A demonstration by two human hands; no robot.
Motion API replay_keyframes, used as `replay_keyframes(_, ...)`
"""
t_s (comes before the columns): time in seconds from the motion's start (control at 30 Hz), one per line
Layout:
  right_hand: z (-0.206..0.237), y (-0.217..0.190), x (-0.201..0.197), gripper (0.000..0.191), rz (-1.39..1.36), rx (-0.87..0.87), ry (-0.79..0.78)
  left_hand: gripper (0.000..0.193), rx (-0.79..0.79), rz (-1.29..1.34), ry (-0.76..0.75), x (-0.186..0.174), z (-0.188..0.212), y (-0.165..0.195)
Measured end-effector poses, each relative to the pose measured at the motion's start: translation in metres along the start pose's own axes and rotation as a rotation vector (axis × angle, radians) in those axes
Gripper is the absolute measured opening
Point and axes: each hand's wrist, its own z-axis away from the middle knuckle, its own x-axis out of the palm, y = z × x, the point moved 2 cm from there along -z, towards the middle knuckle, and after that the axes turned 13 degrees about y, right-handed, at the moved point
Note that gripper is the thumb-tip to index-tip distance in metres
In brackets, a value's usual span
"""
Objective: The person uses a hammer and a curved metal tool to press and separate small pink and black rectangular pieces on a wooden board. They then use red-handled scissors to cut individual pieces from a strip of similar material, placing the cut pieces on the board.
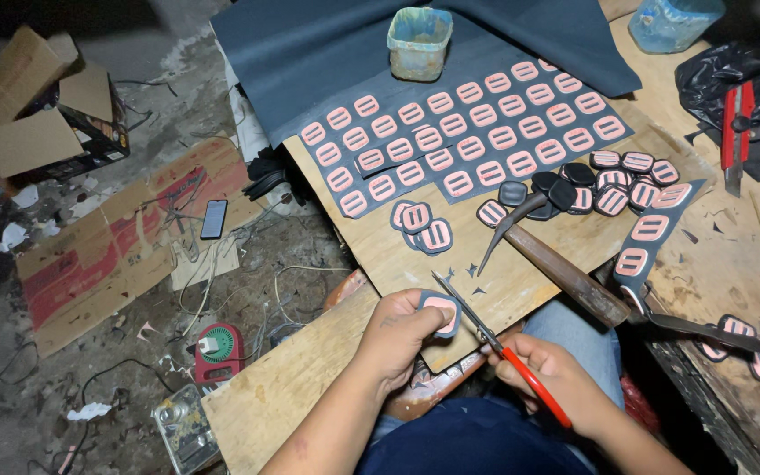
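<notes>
Red-handled steel scissors (494, 341) gripped in right hand (549, 376), blades trimming edge; left hand (400, 339) pinches dark rounded patch with pink bars (441, 312), steadying it over plywood board (371, 233).

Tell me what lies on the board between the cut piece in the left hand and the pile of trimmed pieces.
A hammer, seen in the head view.

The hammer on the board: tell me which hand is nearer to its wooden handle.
Right. The right hand, gripping red-handled scissors, sits just below the end of the hammer handle. The left hand, holding a pink-and-dark patch, is farther to the left.
</notes>
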Motion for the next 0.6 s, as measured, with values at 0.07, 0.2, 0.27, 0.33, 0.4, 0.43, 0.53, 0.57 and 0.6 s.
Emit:
replay_keyframes(0.07, 0.0, -0.001, -0.003, 0.027, 0.027, -0.008, -0.004, 0.013, -0.01, -0.031, 0.005, -0.001, 0.0, 0.001)
replay_keyframes(0.2, 0.0, 0.003, -0.011, 0.025, 0.069, 0.014, 0.004, 0.012, 0.044, -0.098, -0.018, -0.001, -0.001, 0.004)
replay_keyframes(0.27, -0.001, 0.007, -0.011, 0.025, 0.035, 0.035, 0.016, 0.011, 0.047, -0.127, -0.002, -0.001, 0.0, 0.006)
replay_keyframes(0.33, -0.003, 0.011, -0.009, 0.025, -0.009, 0.032, 0.033, 0.015, 0.012, -0.156, 0.05, -0.001, 0.001, 0.006)
replay_keyframes(0.4, -0.006, 0.014, -0.006, 0.026, -0.063, 0.008, 0.058, 0.018, 0.078, -0.166, 0.038, 0.0, 0.004, 0.007)
replay_keyframes(0.43, -0.007, 0.014, -0.005, 0.028, -0.076, -0.035, 0.03, 0.02, 0.112, -0.17, 0.033, 0.0, 0.005, 0.007)
replay_keyframes(0.53, -0.009, 0.013, -0.001, 0.033, -0.093, -0.121, -0.036, 0.023, 0.061, -0.058, 0.008, 0.002, 0.007, 0.006)
replay_keyframes(0.57, -0.008, 0.013, 0.001, 0.034, -0.083, -0.121, -0.043, 0.023, 0.061, -0.043, 0.004, 0.002, 0.007, 0.005)
replay_keyframes(0.6, -0.007, 0.013, 0.002, 0.035, -0.073, -0.122, -0.05, 0.024, 0.061, -0.028, 0.0, 0.004, 0.007, 0.005)
